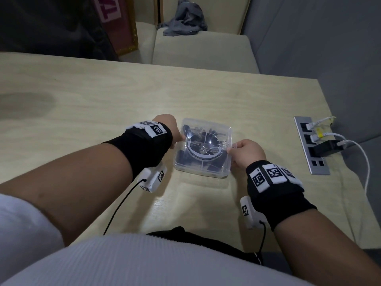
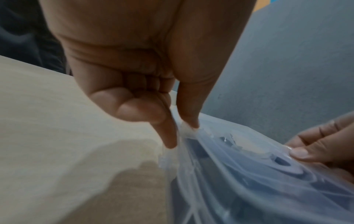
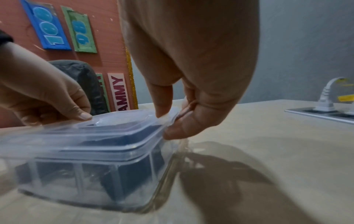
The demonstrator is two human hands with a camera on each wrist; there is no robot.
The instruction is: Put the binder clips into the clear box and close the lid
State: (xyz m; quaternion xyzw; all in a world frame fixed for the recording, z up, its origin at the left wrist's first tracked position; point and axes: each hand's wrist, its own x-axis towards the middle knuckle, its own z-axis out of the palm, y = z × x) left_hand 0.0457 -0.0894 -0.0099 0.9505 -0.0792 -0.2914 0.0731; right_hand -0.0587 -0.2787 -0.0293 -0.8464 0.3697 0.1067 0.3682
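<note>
While you looked down from the head view, your left hand (image 1: 167, 129) and right hand (image 1: 245, 152) sat at opposite edges of the clear box (image 1: 203, 147) on the table (image 1: 103, 96). Between the two grips the lid (image 1: 206, 141) lay over the box, and dark binder clips (image 1: 181, 155) showed through it. I saw no clips outside the box, so the filling looked done to me.

From your left wrist, your thumb and forefinger were pinching the lid's edge (image 2: 188, 131), the thumb on top and the finger (image 2: 168, 136) down the outer side, with the other fingers curled into the palm. Across from that pinch, the fingertips (image 2: 298, 153) of your other hand pressed the far edge.

From your right wrist, you had the near corner of the lid (image 3: 168, 116) pinched, the thumb on top and a curled finger (image 3: 176, 131) under its rim. Below that grip the box's body (image 3: 95, 174) stood on the table, dark clips inside. Opposite, your left thumb (image 3: 84, 116) pressed on the lid.

Whether the lid had snapped fully shut, I could not tell; the side under your right fingers seemed to sit slightly raised. By my reading, only the final press along the rim was left.
</note>
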